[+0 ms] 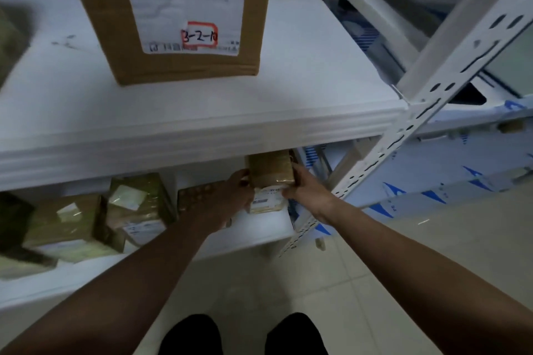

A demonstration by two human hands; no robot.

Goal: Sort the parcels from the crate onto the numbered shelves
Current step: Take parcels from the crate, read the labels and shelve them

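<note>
A small brown taped parcel (269, 173) with a white label stands at the right end of the lower shelf (259, 228), partly under the upper shelf's edge. My left hand (230, 193) grips its left side and my right hand (302, 184) grips its right side. On the upper shelf (202, 112) stands a large cardboard box (184, 23) marked 3-2-10 on its label. Several more taped parcels (135, 204) lie on the lower shelf to the left. No crate is in view.
A white perforated shelf upright (403, 135) slants down just right of my right hand. Another shelf unit with blue-and-white wrapping (432, 181) stands further right. Tiled floor (331, 282) and my shoes (245, 334) are below.
</note>
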